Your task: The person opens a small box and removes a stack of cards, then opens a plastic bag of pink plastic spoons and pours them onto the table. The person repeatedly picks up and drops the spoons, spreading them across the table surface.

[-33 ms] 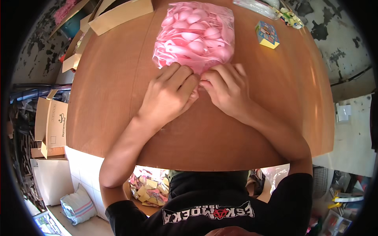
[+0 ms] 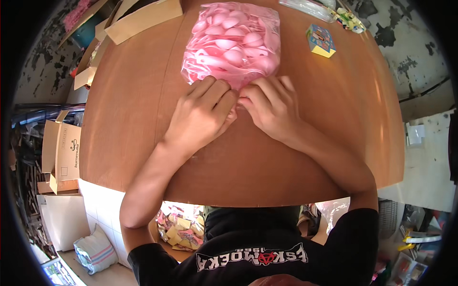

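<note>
Pink spoons (image 2: 225,44) filled a clear plastic bag (image 2: 234,52) that lay on the brown table (image 2: 257,167). The left hand (image 2: 204,108) and right hand (image 2: 272,106) were close together, fingers bent, pinching the bag's near end. A little blue and yellow box (image 2: 321,41) was on the table too, off to the right of the bag.

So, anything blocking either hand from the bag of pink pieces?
Nothing visible. The left hand and right hand are already closed at the near end of the clear bag. The small blue-and-yellow box sits apart, off to the right.
</note>
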Available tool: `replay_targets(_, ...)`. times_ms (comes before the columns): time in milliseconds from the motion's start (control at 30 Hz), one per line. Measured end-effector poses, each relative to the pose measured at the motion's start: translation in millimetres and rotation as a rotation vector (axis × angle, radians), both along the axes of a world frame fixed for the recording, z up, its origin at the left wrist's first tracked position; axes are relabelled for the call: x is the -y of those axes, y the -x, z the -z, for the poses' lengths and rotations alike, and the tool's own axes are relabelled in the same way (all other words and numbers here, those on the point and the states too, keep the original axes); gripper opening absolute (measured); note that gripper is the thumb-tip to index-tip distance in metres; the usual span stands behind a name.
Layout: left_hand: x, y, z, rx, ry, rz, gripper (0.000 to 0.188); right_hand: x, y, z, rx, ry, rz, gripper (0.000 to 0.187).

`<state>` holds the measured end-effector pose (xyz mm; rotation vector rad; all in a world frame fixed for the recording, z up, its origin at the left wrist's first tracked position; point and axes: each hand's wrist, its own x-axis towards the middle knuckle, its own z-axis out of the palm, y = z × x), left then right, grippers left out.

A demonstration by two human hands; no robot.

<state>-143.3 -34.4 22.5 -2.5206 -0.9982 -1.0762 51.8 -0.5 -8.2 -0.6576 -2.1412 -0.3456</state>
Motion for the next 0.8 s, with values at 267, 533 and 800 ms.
replay_targets(267,-2,-3,2,-0.087,-0.012,-0.015,0.022,-3,-7,6,0.064,-0.035,0.013,0.016)
replay_targets(533,-7,-9,7,-0.167,-0.07,-0.042,0.019,-4,-10,5,0.05,-0.032,-0.019,0.015)
replay_targets(800,0,-8,13,-0.246,0.0,-0.114,0.022,-4,-13,5,-0.029,0.014,-0.075,0.017)
